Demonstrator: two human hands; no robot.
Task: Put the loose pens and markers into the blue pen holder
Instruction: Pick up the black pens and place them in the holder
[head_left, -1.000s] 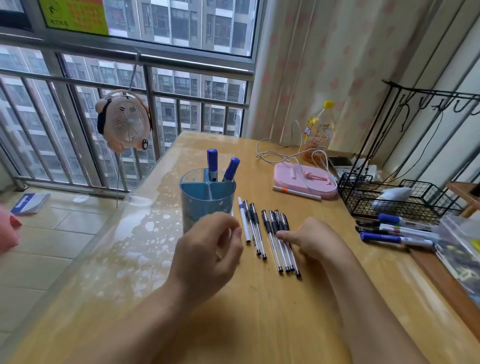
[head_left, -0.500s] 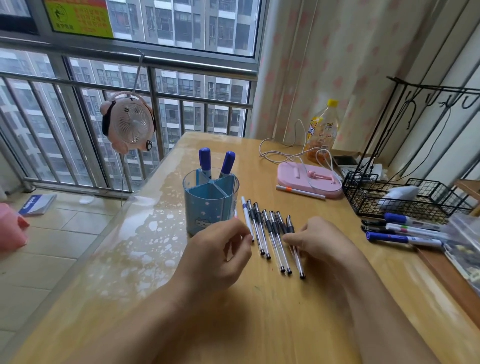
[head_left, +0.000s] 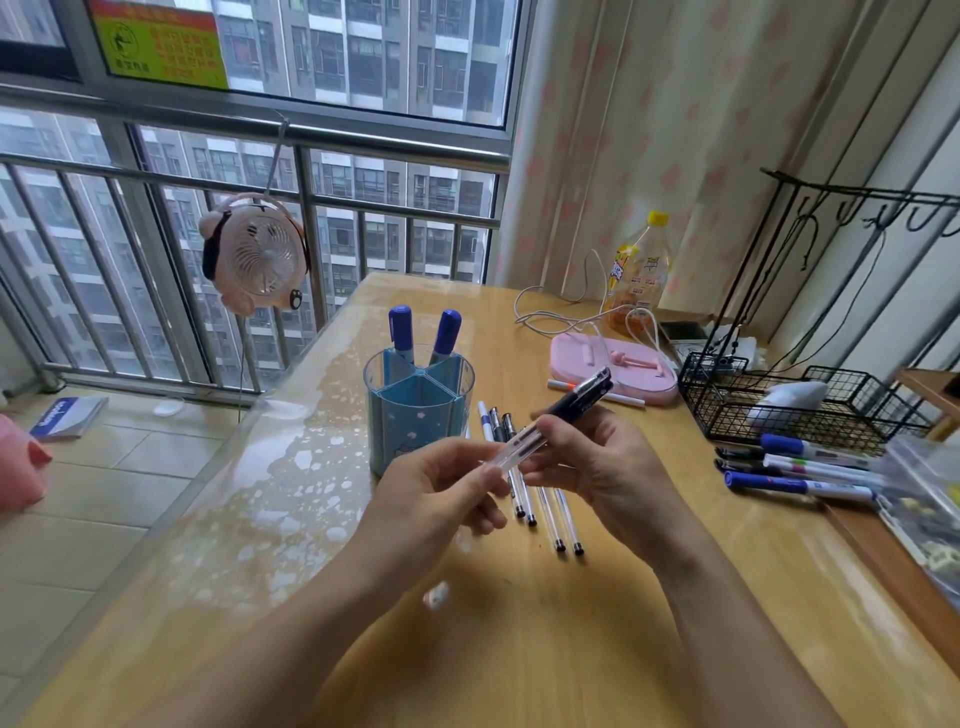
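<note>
The blue pen holder (head_left: 415, 415) stands on the wooden table (head_left: 519, 649) with two blue-capped markers (head_left: 421, 332) upright in its back compartments. Just right of it, both my hands hold one clear gel pen with a dark cap (head_left: 561, 415) above the table, slanted up to the right. My right hand (head_left: 602, 467) grips its middle. My left hand (head_left: 441, 493) pinches its lower end. Several more clear pens (head_left: 540, 509) lie in a row on the table under my hands. Several markers (head_left: 795, 467) lie at the right edge. A white pen (head_left: 592, 392) rests by the pink case.
A pink case (head_left: 613, 364) with white cables, a yellow-capped bottle (head_left: 636, 275) and a black wire basket (head_left: 800, 410) stand at the back right. A small pink fan (head_left: 254, 254) hangs on the window rail to the left. A clear plastic bag (head_left: 930, 493) lies far right.
My right hand has lifted one pen out of the row on the table. My left hand rose to meet it and now pinches its lower end. The camera view has tilted slightly.
</note>
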